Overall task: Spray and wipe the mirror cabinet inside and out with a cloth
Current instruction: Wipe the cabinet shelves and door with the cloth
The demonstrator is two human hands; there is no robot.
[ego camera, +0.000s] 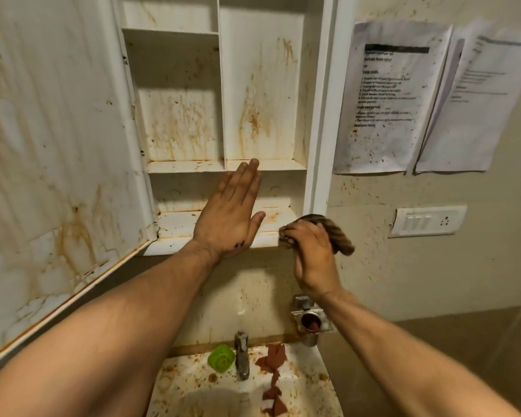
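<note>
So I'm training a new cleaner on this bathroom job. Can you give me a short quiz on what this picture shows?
1. True or false: the cabinet door is closed.
2. Which hand grips the cloth? A left, B right, C both.
3. Fill in: directly below the cabinet is the ___.
Key: 1 false, it stands open; 2 B, the right hand; 3 sink.
</note>
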